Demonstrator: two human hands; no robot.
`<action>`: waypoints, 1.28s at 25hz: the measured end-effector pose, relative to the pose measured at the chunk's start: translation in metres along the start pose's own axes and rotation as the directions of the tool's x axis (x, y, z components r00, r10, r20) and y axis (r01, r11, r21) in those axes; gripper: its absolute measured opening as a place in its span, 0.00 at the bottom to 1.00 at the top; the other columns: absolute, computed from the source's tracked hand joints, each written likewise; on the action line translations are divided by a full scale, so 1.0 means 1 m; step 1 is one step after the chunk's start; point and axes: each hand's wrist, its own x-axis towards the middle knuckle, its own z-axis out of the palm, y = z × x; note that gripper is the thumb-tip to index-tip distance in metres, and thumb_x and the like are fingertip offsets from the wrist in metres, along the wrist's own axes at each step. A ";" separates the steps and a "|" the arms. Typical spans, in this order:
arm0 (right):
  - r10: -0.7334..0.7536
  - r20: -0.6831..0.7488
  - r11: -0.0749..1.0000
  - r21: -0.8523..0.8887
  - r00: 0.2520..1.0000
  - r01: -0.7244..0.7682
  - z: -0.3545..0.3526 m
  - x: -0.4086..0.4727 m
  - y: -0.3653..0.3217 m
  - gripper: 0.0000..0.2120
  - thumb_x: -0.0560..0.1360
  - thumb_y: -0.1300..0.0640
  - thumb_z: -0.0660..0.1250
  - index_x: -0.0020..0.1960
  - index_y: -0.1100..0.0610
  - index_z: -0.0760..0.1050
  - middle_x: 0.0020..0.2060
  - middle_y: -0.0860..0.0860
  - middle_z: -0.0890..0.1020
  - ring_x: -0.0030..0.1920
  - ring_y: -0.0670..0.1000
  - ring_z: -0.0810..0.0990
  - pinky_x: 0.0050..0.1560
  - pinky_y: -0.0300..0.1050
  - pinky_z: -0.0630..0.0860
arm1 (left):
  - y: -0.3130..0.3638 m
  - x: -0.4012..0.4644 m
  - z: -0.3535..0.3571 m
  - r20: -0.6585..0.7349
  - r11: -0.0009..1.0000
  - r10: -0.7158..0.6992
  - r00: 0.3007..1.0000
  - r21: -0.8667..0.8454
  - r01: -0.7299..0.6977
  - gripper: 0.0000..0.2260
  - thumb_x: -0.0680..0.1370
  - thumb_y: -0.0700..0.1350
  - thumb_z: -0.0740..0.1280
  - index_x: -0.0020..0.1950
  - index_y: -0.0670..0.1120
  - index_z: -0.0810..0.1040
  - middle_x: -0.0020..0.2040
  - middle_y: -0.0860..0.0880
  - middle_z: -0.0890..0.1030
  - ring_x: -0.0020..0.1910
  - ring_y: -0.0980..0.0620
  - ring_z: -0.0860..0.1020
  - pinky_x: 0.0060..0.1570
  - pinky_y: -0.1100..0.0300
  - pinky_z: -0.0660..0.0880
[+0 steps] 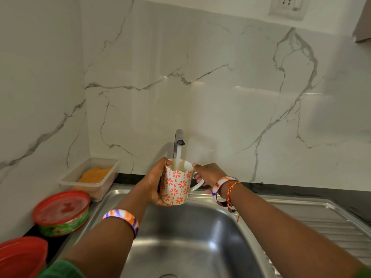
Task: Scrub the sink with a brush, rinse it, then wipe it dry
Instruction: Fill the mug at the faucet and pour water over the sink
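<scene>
The sink [192,237] basin lies nearest, at 6 o'clock below both hands. Above it the mug [176,182] stands upright, long axis vertical. The left hand [155,185] wraps its fingers round the body from 9 o'clock; the right hand [208,176] grips the handle from 3 o'clock. At 12 o'clock the tap [179,138] pours into it. Likely rinse water; tipping it down toward 6 o'clock comes next.
</scene>
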 end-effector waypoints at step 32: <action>-0.107 -0.025 0.986 -0.134 0.994 0.103 0.000 0.005 0.005 0.18 0.80 0.52 0.56 0.53 0.63 0.78 0.52 0.57 0.82 0.45 0.52 0.75 0.58 0.49 0.75 | -0.004 -0.002 0.000 -0.019 0.999 0.030 0.999 -0.011 -0.030 0.19 0.76 0.60 0.58 0.47 0.44 0.72 0.48 0.40 0.76 0.46 0.41 0.74 0.47 0.46 0.71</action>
